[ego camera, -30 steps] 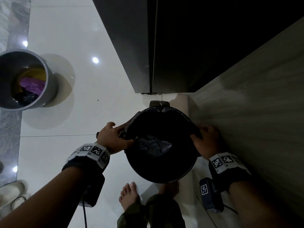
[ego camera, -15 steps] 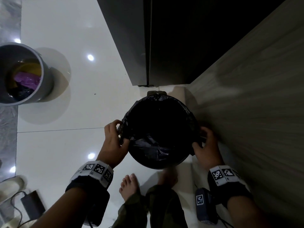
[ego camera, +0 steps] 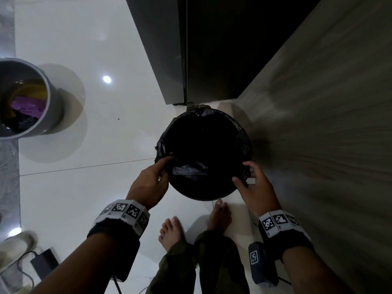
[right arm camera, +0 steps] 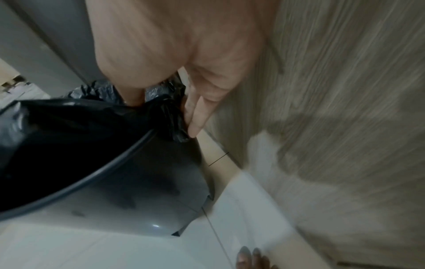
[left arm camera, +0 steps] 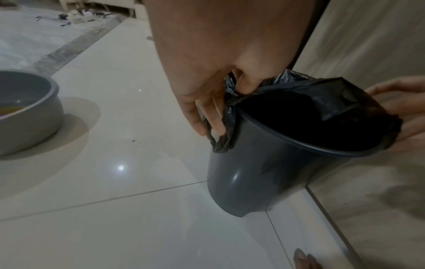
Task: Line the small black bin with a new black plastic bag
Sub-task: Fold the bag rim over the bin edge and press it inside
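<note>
Since the frame half a second earlier, the left hand (ego camera: pixel 151 183) has shifted from clutching the outside of the rim to reaching its thumb over the edge, and the right hand (ego camera: pixel 255 185) has loosened, its fingers now spread beside the rim rather than wrapped on it. The small black bin (left arm camera: pixel 264 174) sits lower and nearer the bare feet (ego camera: pixel 171 232) than it did.

At the far left a grey bucket (ego camera: pixel 51 115) stands on the white tiled floor (ego camera: pixel 89 198), holding purple, yellow and dark scraps. Near the bottom left corner a black power adapter (ego camera: pixel 44 264) with its cable lies on the floor beside a pale slipper (ego camera: pixel 14 245).

The left hand's grip is closed on the black plastic bag (left arm camera: pixel 285 94): the thumb presses the film inside the bin's mouth while the fingers (left arm camera: pixel 216 116) curl over a bunched fold hanging outside the rim. The bag is draped over the far and side parts of the rim; the near rim is bare plastic, and crumpled film shows inside the bin.

The bin stands on the floor, in front of a dark cabinet door (ego camera: pixel 169 49) and just beside a wood-grain panel (ego camera: pixel 318 124) on its right.

The right hand's grip is open: in the right wrist view, straight fingers (right arm camera: pixel 200 116) lie against a gathered knot of bag at the rim's right side, with the thumb on the inner side.
</note>
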The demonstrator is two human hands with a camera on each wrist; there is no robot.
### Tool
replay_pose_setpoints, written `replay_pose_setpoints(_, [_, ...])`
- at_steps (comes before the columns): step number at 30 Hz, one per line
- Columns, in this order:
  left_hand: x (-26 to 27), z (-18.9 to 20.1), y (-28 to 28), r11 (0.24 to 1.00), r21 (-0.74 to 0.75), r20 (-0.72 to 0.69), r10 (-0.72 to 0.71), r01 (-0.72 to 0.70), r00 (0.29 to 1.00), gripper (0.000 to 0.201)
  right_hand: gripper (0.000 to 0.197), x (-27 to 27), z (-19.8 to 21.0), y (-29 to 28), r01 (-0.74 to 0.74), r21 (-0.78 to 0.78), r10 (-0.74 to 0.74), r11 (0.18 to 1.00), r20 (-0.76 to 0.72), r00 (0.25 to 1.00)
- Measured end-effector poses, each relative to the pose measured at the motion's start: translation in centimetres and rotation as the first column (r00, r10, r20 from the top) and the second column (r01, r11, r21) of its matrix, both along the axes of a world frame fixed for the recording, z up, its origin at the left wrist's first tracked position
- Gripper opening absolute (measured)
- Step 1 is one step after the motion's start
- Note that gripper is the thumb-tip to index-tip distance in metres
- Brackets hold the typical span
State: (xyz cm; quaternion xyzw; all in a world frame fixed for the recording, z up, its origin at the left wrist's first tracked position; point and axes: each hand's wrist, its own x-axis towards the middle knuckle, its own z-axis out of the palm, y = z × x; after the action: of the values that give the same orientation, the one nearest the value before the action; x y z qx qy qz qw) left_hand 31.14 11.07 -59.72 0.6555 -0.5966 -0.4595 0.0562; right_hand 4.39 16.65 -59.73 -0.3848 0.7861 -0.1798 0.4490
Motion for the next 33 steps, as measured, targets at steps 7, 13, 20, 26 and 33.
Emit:
replay_pose_setpoints(7, [0.4,0.3,0.3,0.995,-0.048,0.028,-0.086,0.087,0.996,0.031,0.018,-0.1,0.2,1.0,-0.226,-0.022,0.224,0.974,-0.064,0.972])
replay_pose_setpoints(13, [0.5,-0.7,1.5,0.993,-0.088,-0.059,0.073,-0.078,0.996,0.013,0.004,-1.0,-0.1,1.0,-0.104,-0.043,0.102,0.994,-0.043,0.994])
replay_pose_setpoints(20, [1.0,-1.0,3.7,0.994,-0.095,-0.100,0.046,-0.056,0.994,0.011,0.024,-0.8,-0.4,1.8,-0.180,-0.027,0.181,0.983,0.019,0.983])
replay_pose_setpoints(26, [1.5,-1.2,4.8,0.997,0.009,-0.073,-0.074,0.075,0.995,0.007,0.014,-1.2,-1.1,2.9,-0.267,-0.121,0.264,0.956,-0.040,0.964])
replay_pose_setpoints(33, [1.4,-2.7,6.3,0.997,0.066,0.062,-0.046,0.042,0.997,0.008,0.004,-2.7,-2.2,4.3,-0.286,-0.129,0.281,0.949,-0.053,0.958])
